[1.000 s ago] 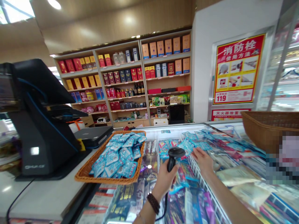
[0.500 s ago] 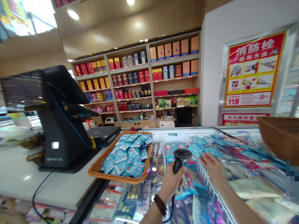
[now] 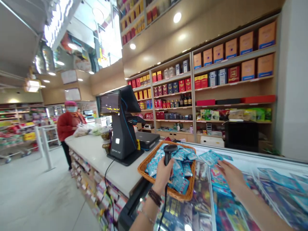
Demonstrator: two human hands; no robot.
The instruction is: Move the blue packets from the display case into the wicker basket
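My left hand [image 3: 163, 171] is closed round the handle of a black barcode scanner [image 3: 170, 148], held over the near part of a wicker basket [image 3: 142, 170]. Blue sachets [image 3: 179, 184] fill that basket in a loose heap. To the right of it, my right hand [image 3: 231, 173] pinches a blue sachet [image 3: 209, 157] by its near edge, just above the glass counter. Whether a second sachet is in the same pinch I cannot tell. Beneath the right hand lie more blue and pink packets [image 3: 219, 179].
A black checkout terminal [image 3: 121, 128] stands on the white counter [image 3: 95, 144] to the left, beside a flat black box [image 3: 148, 140]. The scanner's cable [image 3: 165, 205] hangs down by my left wrist. A person in red [image 3: 67, 125] stands at the counter's far end. Shelves [image 3: 168, 131] line the back.
The view has turned left, bringing the person and shop floor in. My left hand has carried the scanner over the basket. My right hand has lifted a sachet from among the packets towards it.
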